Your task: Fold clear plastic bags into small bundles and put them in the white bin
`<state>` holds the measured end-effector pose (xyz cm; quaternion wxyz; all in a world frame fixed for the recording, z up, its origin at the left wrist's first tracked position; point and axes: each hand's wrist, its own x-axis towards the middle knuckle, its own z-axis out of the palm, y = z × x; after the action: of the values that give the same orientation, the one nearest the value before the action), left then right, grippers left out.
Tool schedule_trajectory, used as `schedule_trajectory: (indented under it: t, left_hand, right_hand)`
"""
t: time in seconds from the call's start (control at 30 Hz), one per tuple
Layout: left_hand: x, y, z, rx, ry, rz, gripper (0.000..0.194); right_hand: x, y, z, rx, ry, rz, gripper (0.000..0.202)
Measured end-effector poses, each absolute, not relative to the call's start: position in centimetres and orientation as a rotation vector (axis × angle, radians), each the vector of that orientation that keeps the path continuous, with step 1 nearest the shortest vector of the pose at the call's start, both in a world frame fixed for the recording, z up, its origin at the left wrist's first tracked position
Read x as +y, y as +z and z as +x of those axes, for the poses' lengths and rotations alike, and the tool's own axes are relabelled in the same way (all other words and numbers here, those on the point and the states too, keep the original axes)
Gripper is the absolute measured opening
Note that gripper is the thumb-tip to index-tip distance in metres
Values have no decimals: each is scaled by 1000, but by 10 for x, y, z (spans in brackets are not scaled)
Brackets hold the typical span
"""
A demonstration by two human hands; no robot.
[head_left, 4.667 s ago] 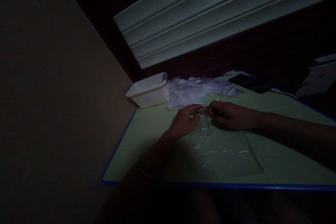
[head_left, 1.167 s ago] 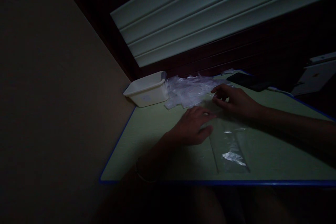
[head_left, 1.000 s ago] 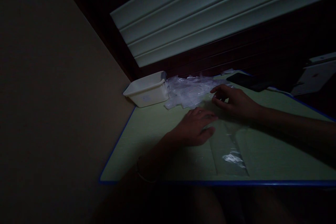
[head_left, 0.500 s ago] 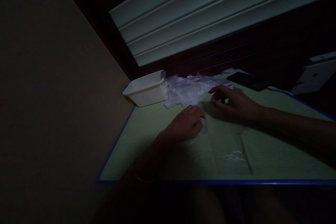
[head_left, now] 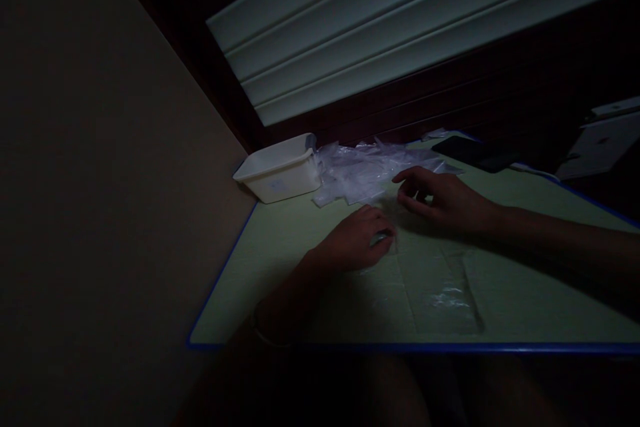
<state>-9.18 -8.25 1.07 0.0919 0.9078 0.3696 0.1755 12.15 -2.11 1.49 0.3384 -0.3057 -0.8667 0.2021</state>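
Observation:
The fingertips and thumb of my left hand (head_left: 361,240) come together at the far edge of a clear plastic bag (head_left: 447,300), seemingly pinching it. This bag lies flat on the pale green tabletop (head_left: 540,293), and its outline is faint in the dim light. To the right, my right hand (head_left: 435,197) hovers just above the table with curled fingers apart; I see nothing in it. Beyond both hands spreads a heap of crumpled clear plastic bags (head_left: 360,170).
A white plastic bin (head_left: 280,177) stands at the table's back left corner, by the wall. A dark flat object (head_left: 473,153) lies at the back right. Blue edging (head_left: 400,348) runs along the table's front. A slatted panel (head_left: 375,33) rises behind.
My left hand has shifted slightly right, its thumb and fingertips closing toward each other. My right hand has moved slightly left and down. The flat bag has barely shifted.

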Motion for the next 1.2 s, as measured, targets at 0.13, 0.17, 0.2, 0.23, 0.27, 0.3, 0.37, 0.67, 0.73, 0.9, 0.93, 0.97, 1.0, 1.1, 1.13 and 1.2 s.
schedule_trajectory:
  t: [0.13,0.17,0.2,0.23,0.27,0.3,0.37,0.67,0.73,0.9,0.93,0.97,1.0,1.1,1.13,1.2]
  left_hand:
    - [-82,10,-92,1080,537,2700,16]
    - [-82,10,-92,1081,539,2699,16]
    - [-82,10,-92,1085,535,2701,15]
    - [-82,10,-92,1092,526,2705,15]
    - [-82,10,-92,1100,512,2713,14]
    - [-82,10,-92,1107,495,2725,13]
    - [-83,11,-92,1138,476,2760,12]
    - [-89,16,-90,1445,266,2833,24]
    - [-90,16,-89,1483,165,2849,28]
    - [-92,19,-87,1576,-9,2911,36]
    - [-93,20,-87,1587,-26,2914,37]
    - [-93,20,-87,1594,-38,2918,37]
    - [-94,20,-87,1597,-44,2925,38]
    - [-94,20,-87,1574,-37,2970,38]
    - [-94,19,-88,1562,-28,2980,38]
    - [-94,18,-88,1542,-9,2986,36]
  right_hand:
    - [-25,16,120,-2242,742,-660,34]
    - [-25,16,120,-2222,796,-648,33]
    - [-24,16,120,-2201,838,-650,32]
    - [-23,16,121,-2179,868,-661,32]
    - [-22,15,121,-2157,885,-677,31]
    - [-20,14,122,-2138,894,-692,31]
    - [-17,13,122,-2104,902,-703,30]
    - [-17,10,117,-1954,1204,-577,25]
    - [-17,11,117,-1913,1253,-590,23]
    - [-14,9,120,-1892,1194,-670,23]
    - [-14,8,120,-1905,1179,-674,23]
    - [-14,7,120,-1926,1171,-666,24]
    - [-14,6,119,-1950,1171,-653,25]
    - [-16,7,120,-2011,1115,-643,28]
    - [-16,9,122,-2045,1058,-652,29]
    - [-14,15,127,-2172,904,-673,33]
